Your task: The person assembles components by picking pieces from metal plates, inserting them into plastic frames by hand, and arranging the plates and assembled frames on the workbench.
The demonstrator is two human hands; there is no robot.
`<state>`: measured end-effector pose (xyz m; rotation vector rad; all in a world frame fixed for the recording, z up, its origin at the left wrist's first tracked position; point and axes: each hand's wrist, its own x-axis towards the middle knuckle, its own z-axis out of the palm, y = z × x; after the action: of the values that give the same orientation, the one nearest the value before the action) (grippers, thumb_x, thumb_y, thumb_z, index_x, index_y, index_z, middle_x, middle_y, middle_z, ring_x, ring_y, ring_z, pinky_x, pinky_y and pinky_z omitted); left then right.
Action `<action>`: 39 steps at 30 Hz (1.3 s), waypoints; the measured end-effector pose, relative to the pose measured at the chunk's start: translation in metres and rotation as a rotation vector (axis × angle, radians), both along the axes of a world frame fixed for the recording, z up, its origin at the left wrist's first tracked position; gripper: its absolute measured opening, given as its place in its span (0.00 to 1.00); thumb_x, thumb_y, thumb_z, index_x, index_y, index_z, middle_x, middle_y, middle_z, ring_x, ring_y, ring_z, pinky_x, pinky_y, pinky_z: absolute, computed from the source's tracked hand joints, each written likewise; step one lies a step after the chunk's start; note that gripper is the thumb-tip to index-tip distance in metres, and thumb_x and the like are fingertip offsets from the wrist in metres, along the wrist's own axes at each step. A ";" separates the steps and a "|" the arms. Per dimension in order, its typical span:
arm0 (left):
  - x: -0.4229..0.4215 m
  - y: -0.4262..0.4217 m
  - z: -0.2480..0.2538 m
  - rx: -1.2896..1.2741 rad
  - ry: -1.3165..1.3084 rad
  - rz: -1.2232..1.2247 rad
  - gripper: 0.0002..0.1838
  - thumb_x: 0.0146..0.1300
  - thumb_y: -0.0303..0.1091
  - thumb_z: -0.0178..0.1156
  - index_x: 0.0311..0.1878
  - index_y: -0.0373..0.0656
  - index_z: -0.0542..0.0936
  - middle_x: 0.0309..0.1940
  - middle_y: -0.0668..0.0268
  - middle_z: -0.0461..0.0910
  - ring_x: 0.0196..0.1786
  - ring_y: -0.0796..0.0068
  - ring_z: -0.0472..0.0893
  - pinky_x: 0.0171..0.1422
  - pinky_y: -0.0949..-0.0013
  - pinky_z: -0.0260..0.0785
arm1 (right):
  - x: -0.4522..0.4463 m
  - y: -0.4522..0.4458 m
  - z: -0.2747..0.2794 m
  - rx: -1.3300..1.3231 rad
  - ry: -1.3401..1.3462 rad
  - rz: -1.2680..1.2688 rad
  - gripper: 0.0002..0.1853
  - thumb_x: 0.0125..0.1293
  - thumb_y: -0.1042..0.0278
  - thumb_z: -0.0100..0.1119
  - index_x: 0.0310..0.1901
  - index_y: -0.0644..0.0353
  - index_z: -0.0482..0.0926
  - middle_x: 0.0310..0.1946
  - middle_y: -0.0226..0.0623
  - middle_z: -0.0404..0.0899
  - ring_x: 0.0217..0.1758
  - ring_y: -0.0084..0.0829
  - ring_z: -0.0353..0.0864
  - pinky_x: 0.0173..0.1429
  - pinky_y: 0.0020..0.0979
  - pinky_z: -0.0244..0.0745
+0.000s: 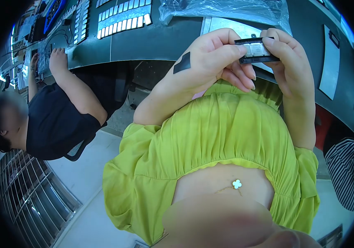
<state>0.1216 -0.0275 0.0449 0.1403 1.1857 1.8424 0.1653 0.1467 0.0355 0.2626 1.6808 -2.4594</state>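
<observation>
Status: one unit, a small black frame (259, 59), is in hand and has not been set down; handling of it is judged to be in progress. A pale, translucent insert (256, 50) lies between the frame's long rails; whether it is fully seated or fastened cannot be determined. Rows of small light-faced pieces (121, 27) lie on the dark tabletop (156, 43), toward the left; whether these are finished or waiting cannot be determined, so the remaining quantity is unknown. Location: the frame is above the near edge of the tabletop, in front of the torso, held between both hands. Left hand (210, 53): partly closed, grasping the left end of the frame, with the thumb across its face; the lower fingers are loosely extended below the frame and are not clenched. Right hand (295, 56): partly curled, gripping the right end, with the thumb over the upper rail. Neither hand is released. Adjacent items: a white sheet (214, 25) lies on the tabletop just beyond and partly behind the hands; a clear plastic bag (226, 11) lies farther back.
</observation>
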 end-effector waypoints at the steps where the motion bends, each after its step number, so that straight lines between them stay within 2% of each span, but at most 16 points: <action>1: 0.000 0.000 -0.001 0.005 -0.018 0.004 0.08 0.65 0.32 0.48 0.38 0.37 0.67 0.25 0.52 0.78 0.23 0.64 0.82 0.29 0.65 0.79 | 0.000 0.000 -0.002 0.013 0.028 0.015 0.14 0.60 0.66 0.55 0.19 0.53 0.65 0.18 0.17 0.58 0.22 0.10 0.53 0.25 0.17 0.48; 5: 0.001 -0.001 0.001 -0.020 0.005 0.021 0.08 0.65 0.33 0.48 0.37 0.37 0.67 0.24 0.53 0.78 0.21 0.66 0.81 0.27 0.66 0.78 | 0.000 0.007 -0.007 0.036 0.088 0.116 0.10 0.64 0.67 0.51 0.25 0.57 0.67 0.24 0.22 0.61 0.24 0.12 0.55 0.28 0.17 0.50; 8: 0.002 -0.003 0.000 -0.029 0.010 0.023 0.07 0.65 0.33 0.48 0.36 0.38 0.67 0.23 0.54 0.78 0.20 0.67 0.80 0.26 0.67 0.78 | 0.002 -0.005 0.000 0.079 0.022 -0.016 0.10 0.64 0.67 0.50 0.25 0.57 0.67 0.24 0.22 0.60 0.25 0.12 0.55 0.29 0.18 0.51; 11: 0.001 -0.004 -0.003 -0.017 0.033 0.042 0.08 0.66 0.33 0.48 0.38 0.38 0.67 0.24 0.54 0.78 0.21 0.67 0.80 0.27 0.67 0.78 | 0.001 0.005 -0.006 0.112 0.108 0.057 0.10 0.63 0.69 0.52 0.25 0.57 0.67 0.25 0.22 0.61 0.28 0.12 0.58 0.32 0.17 0.54; 14: 0.001 -0.001 0.001 -0.046 0.135 0.041 0.10 0.66 0.34 0.48 0.43 0.37 0.68 0.30 0.53 0.79 0.27 0.66 0.82 0.33 0.67 0.78 | 0.002 0.009 -0.003 0.405 0.204 0.066 0.10 0.63 0.70 0.54 0.25 0.57 0.67 0.26 0.22 0.63 0.30 0.12 0.60 0.35 0.16 0.56; 15: 0.002 0.000 0.001 -0.087 0.209 0.035 0.11 0.67 0.34 0.48 0.46 0.36 0.67 0.34 0.52 0.78 0.31 0.65 0.82 0.37 0.67 0.78 | 0.001 0.009 -0.008 0.394 0.307 -0.001 0.12 0.62 0.65 0.59 0.24 0.58 0.70 0.18 0.17 0.60 0.22 0.10 0.55 0.26 0.18 0.48; 16: 0.001 0.000 -0.001 -0.120 0.283 0.024 0.12 0.67 0.34 0.47 0.48 0.35 0.67 0.38 0.51 0.78 0.36 0.65 0.82 0.41 0.67 0.77 | 0.002 0.021 -0.005 0.422 0.306 -0.035 0.12 0.62 0.65 0.59 0.24 0.58 0.70 0.18 0.17 0.60 0.22 0.10 0.55 0.26 0.18 0.48; 18: -0.002 -0.003 -0.015 -0.123 0.491 0.103 0.12 0.67 0.29 0.46 0.51 0.36 0.66 0.43 0.51 0.77 0.42 0.65 0.80 0.48 0.68 0.73 | 0.009 0.065 0.005 0.539 0.244 -0.209 0.09 0.64 0.65 0.56 0.29 0.59 0.73 0.24 0.20 0.64 0.29 0.12 0.59 0.35 0.16 0.55; 19: -0.004 -0.005 -0.017 -0.148 0.555 0.166 0.12 0.66 0.28 0.47 0.51 0.36 0.67 0.44 0.51 0.77 0.43 0.65 0.80 0.50 0.67 0.72 | 0.008 0.100 0.005 0.647 0.243 -0.390 0.11 0.64 0.61 0.57 0.30 0.59 0.75 0.23 0.19 0.64 0.28 0.12 0.59 0.33 0.16 0.53; 22: -0.015 -0.019 -0.025 -0.080 0.506 0.228 0.10 0.67 0.27 0.45 0.48 0.34 0.69 0.42 0.52 0.77 0.44 0.65 0.80 0.51 0.65 0.72 | 0.024 0.217 -0.006 1.151 -0.023 -0.679 0.18 0.62 0.50 0.57 0.30 0.58 0.79 0.20 0.18 0.62 0.26 0.13 0.58 0.29 0.18 0.50; 25: -0.022 -0.024 -0.029 -0.029 0.489 0.307 0.08 0.66 0.26 0.48 0.45 0.33 0.70 0.40 0.54 0.78 0.42 0.68 0.80 0.51 0.68 0.73 | 0.040 0.275 -0.030 1.178 -0.213 -0.521 0.20 0.60 0.47 0.58 0.32 0.60 0.81 0.21 0.20 0.66 0.27 0.14 0.60 0.32 0.20 0.54; 28: -0.022 -0.021 -0.028 -0.021 0.468 0.313 0.07 0.66 0.26 0.48 0.44 0.33 0.71 0.40 0.55 0.79 0.42 0.68 0.80 0.51 0.67 0.73 | 0.033 0.265 -0.040 1.193 -0.305 -0.395 0.22 0.57 0.45 0.59 0.29 0.60 0.80 0.19 0.22 0.66 0.24 0.17 0.60 0.32 0.23 0.56; 32: -0.019 -0.022 -0.023 -0.051 0.536 0.310 0.07 0.66 0.27 0.49 0.44 0.34 0.72 0.40 0.55 0.78 0.43 0.69 0.80 0.51 0.68 0.72 | 0.021 0.281 -0.065 1.299 -0.356 -0.394 0.23 0.56 0.44 0.60 0.32 0.61 0.80 0.21 0.24 0.71 0.27 0.18 0.67 0.34 0.23 0.62; 34: -0.020 -0.030 -0.020 -0.081 0.569 0.357 0.07 0.66 0.27 0.49 0.44 0.34 0.72 0.39 0.55 0.79 0.42 0.69 0.80 0.52 0.68 0.72 | 0.020 0.281 -0.071 1.545 -0.343 -0.500 0.24 0.55 0.43 0.60 0.37 0.61 0.80 0.25 0.28 0.77 0.31 0.19 0.74 0.39 0.25 0.68; 36: -0.023 -0.038 -0.019 -0.112 0.597 0.410 0.07 0.66 0.27 0.49 0.44 0.34 0.72 0.38 0.56 0.79 0.41 0.70 0.80 0.52 0.68 0.72 | 0.023 0.270 -0.066 1.506 -0.265 -0.593 0.23 0.56 0.45 0.60 0.38 0.61 0.79 0.27 0.29 0.79 0.33 0.19 0.75 0.41 0.24 0.69; 39: -0.035 -0.055 -0.022 -0.220 0.657 0.554 0.09 0.67 0.28 0.48 0.45 0.32 0.72 0.20 0.66 0.75 0.34 0.73 0.81 0.45 0.72 0.71 | 0.031 0.239 -0.056 1.410 -0.097 -0.676 0.19 0.57 0.52 0.61 0.40 0.61 0.79 0.30 0.31 0.80 0.34 0.19 0.77 0.41 0.23 0.71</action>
<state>0.0870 -0.0822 0.0231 0.3364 2.0348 2.1964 0.1961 0.3859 -0.0201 1.1694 3.2829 -0.9038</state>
